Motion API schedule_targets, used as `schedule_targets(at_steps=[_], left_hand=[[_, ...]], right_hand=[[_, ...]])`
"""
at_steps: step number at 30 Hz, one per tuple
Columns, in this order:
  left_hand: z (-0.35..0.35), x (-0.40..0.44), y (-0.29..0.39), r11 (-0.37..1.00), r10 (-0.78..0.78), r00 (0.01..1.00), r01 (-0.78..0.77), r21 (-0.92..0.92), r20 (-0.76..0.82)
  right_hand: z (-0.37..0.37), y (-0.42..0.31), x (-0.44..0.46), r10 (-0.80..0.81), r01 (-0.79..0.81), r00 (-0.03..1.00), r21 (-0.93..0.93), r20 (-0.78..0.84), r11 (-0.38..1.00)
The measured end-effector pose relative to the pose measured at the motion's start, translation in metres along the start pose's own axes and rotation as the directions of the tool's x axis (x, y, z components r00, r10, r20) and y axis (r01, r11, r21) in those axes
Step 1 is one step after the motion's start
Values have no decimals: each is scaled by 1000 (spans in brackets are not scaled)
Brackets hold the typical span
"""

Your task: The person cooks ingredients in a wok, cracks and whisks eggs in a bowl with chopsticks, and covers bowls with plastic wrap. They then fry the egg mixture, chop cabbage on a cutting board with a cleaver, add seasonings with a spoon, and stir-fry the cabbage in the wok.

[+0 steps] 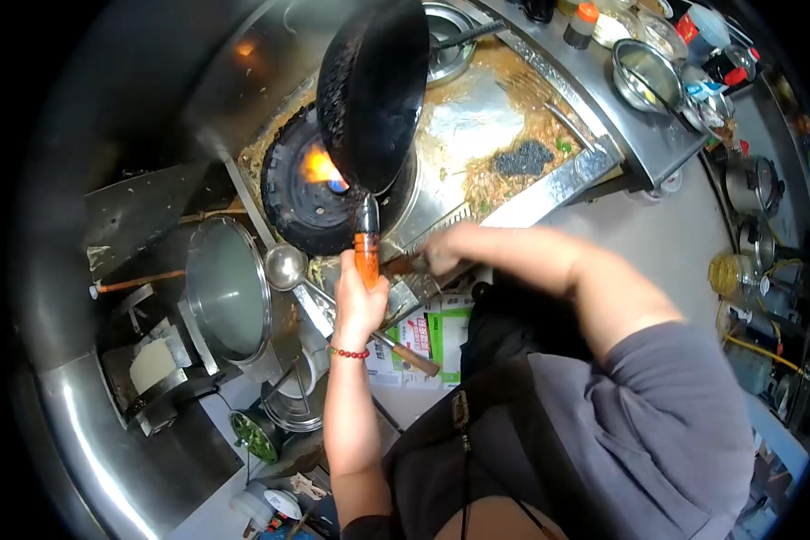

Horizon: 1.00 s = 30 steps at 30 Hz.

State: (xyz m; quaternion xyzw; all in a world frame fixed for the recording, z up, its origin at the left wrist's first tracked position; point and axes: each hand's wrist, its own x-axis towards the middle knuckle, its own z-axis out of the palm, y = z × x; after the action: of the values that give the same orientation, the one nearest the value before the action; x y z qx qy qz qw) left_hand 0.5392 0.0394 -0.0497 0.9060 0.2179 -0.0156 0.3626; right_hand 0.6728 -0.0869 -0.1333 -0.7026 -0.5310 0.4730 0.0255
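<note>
My left hand (362, 301), with a red bead bracelet at the wrist, is closed round the orange handle (366, 259) of a black wok (380, 90). The wok is tilted up beside the burner (301, 193), where an orange and blue flame burns. Blurred by motion, my right hand (439, 252) is at the front edge of the stove, by the end of a brownish handle; whether its fingers grip it cannot be made out.
A ladle (286, 267) lies across the stove's front edge, left of my left hand. Further left stands a large pot of cloudy liquid (229, 288). Food scraps and a scouring pad (524, 159) lie on the wet stovetop. Bowls (646, 76) and bottles stand at upper right.
</note>
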Motion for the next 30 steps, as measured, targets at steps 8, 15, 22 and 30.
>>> schedule_targets(at_steps=[8,15,22,30], left_hand=[[0,-9,-3,999,-30,999,29,-22,-38],[40,-22,-35,732,-223,974,201,-651,51],[54,-20,-68,3,-221,931,300,-954,292],[81,-94,-108,920,-327,706,86,-382,-628]], right_hand=[[-78,136,-177,458,-416,887,328,-62,848],[-24,166,-134,682,-564,500,396,-534,724],[76,104,-157,178,-141,513,122,-840,982],[130,97,-180,318,-243,640,209,-699,947]])
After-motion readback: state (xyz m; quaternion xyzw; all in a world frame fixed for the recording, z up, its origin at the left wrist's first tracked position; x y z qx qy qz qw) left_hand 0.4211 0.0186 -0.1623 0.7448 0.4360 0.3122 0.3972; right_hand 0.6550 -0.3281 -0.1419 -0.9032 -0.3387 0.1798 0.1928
